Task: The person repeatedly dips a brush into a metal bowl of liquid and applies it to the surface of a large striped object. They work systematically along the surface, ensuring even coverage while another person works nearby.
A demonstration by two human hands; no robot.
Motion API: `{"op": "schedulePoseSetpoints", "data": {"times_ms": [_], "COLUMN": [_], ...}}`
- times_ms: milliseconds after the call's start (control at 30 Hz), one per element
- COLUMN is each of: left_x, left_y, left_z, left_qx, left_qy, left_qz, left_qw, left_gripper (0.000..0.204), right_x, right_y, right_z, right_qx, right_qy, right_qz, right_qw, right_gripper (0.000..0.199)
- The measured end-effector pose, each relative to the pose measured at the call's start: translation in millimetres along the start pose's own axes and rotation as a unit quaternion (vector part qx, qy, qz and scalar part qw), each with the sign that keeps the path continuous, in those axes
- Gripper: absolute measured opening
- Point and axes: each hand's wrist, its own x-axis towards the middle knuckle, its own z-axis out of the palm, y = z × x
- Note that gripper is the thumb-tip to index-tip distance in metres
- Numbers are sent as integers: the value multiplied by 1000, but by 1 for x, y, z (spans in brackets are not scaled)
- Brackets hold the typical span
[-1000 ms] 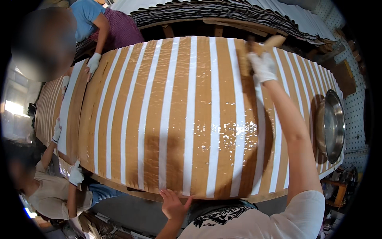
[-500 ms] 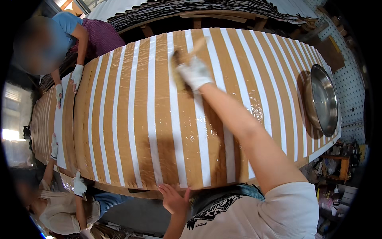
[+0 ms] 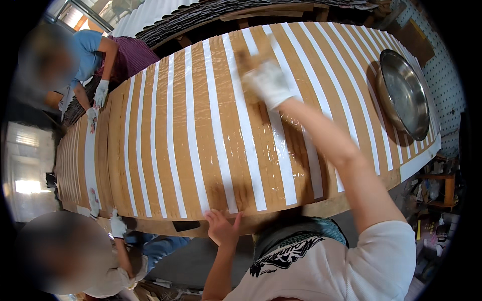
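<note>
From my seat, the biggest thing in view is the long counter point(image 3: 321, 204), its top covered by a broad brown sheet point(image 3: 201, 150) laid with white strips point(image 3: 216, 125) that run from the far edge to the near edge, glossy where the light catches them. A round metal bowl point(image 3: 404, 93) sits on the right end of that sheet, well apart from both of my hands. My right hand point(image 3: 268, 83) wears a white glove and is stretched out over the middle of the sheet toward the far edge, pressed on something brownish, a brush or pad (too blurred for me to say which); its grip looks clenched around it, though I cannot tell for certain. My left hand point(image 3: 222, 227) is bare and rests at the near edge of the counter, fingers spread flat on the sheet's rim, grip released and holding nothing. At the far left a person in a blue top has two gloved hands point(image 3: 102, 93) down on the sheet's edge. At the lower left another person's gloved hand point(image 3: 117, 226) sits on the near edge, beside a strip.
</note>
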Motion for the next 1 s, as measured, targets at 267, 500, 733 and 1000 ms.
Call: {"op": "schedulePoseSetpoints", "data": {"times_ms": [267,500,733,1000], "left_x": [-11,-20,-22,-19], "left_y": [6,18,14,17], "left_z": [-7,1,10,3], "left_qx": [-27,-101,-124,-100], "left_qy": [-17,32,31,4], "left_qz": [-47,-65,-64,-90], "left_qw": [998,992,990,991], "left_gripper": [88,89,90,90], "right_x": [-54,-77,-55,-199], "right_y": [-155,98,119,-26], "right_z": [-10,-32,-82,-66], "right_qx": [371,242,-9,567], "right_qy": [-140,40,62,-190], "right_qz": [75,319,112,-158], "right_qw": [915,915,992,786], "right_gripper": [72,50,30,30]}}
